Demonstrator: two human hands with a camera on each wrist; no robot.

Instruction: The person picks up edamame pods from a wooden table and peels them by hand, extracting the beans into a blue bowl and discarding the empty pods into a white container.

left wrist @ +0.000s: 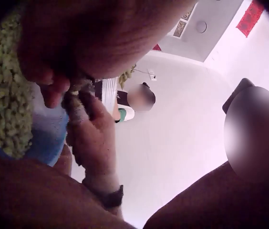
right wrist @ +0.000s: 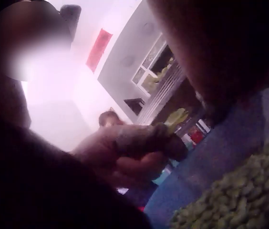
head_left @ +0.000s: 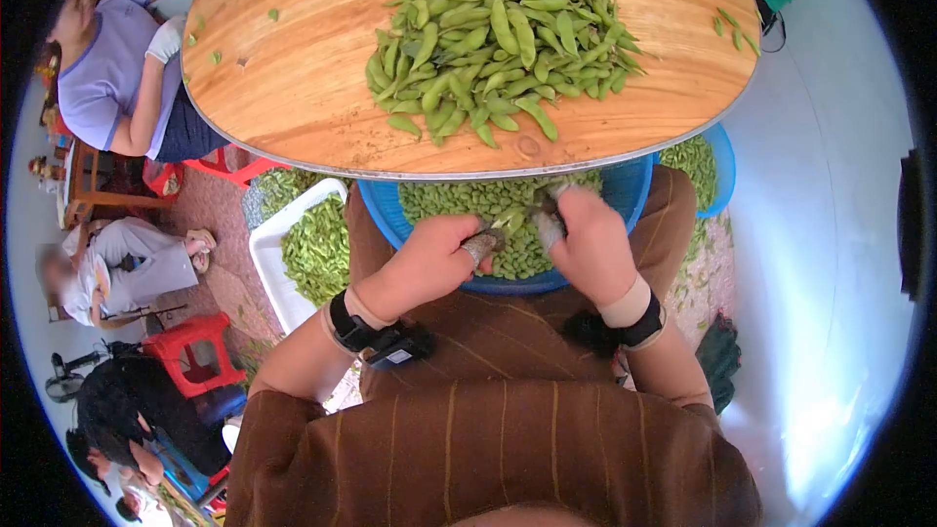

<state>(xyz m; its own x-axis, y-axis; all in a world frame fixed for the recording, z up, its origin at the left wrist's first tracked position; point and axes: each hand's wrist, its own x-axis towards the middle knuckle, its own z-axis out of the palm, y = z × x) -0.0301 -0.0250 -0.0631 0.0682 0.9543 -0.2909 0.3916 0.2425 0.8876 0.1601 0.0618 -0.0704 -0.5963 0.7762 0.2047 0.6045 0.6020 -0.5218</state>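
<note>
Both hands meet over a blue basin [head_left: 388, 224] of shelled green beans [head_left: 444, 197]. The left hand [head_left: 441, 252], its fingertips wrapped in grey coverings, pinches a green pod [head_left: 509, 222]. Close beside it is the right hand [head_left: 590, 242], also with wrapped fingertips, its fingers curled near the pod's other end; what it grips is blurred. The right wrist view shows the left hand [right wrist: 134, 155] with the pod [right wrist: 176, 117] at its fingertips. In the left wrist view the right hand [left wrist: 94, 138] touches the left hand's fingers.
A wooden table [head_left: 303, 88] with a heap of pods [head_left: 498, 39] stands just beyond the basin. At left are a white tub [head_left: 268, 254] of pods, red stools [head_left: 200, 346] and several people. Another blue basin [head_left: 722, 168] sits at right, under the table's edge.
</note>
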